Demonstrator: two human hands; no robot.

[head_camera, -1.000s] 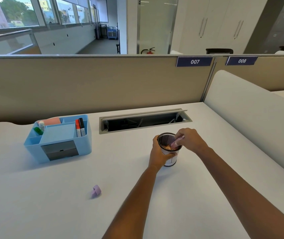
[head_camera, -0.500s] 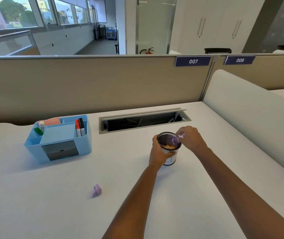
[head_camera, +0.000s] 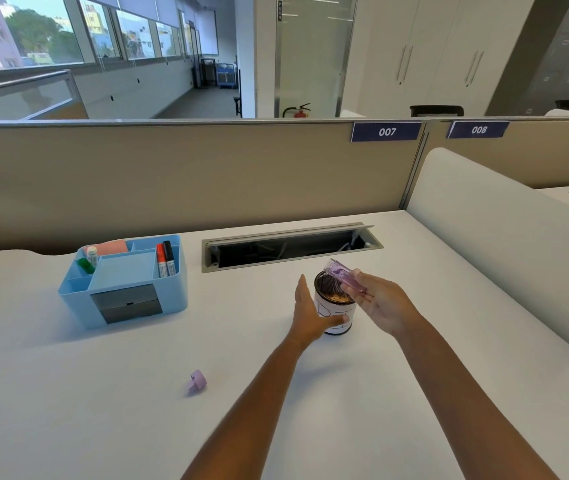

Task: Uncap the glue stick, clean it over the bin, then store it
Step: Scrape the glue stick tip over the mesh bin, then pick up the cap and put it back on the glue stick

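Glue stick point(head_camera: 345, 277) held over the far right rim of bin point(head_camera: 335, 315), long axis slanted, open end up and toward far left, base down into the palm at near right. Body translucent purple, blurred; tip detail not readable. Right hand point(head_camera: 380, 303) pinching it, thumb and fingertips closed round the lower body, palm turned up. Left hand point(head_camera: 310, 313) wrapped round the near left side of the bin, thumb across the front, steadying it on the desk point(head_camera: 68, 393). Bin small, round, black mesh top, white paper band with dark lines lower down; brownish scraps inside. Purple cap point(head_camera: 196, 381) lying on its side, well apart, near left of the bin. Blue organizer point(head_camera: 127, 282) at far left, red and black markers upright in its right compartment, green item and a small white tube at left. Open cable tray point(head_camera: 290, 245) just beyond the bin. Beige partition behind, tags 007 and 008.
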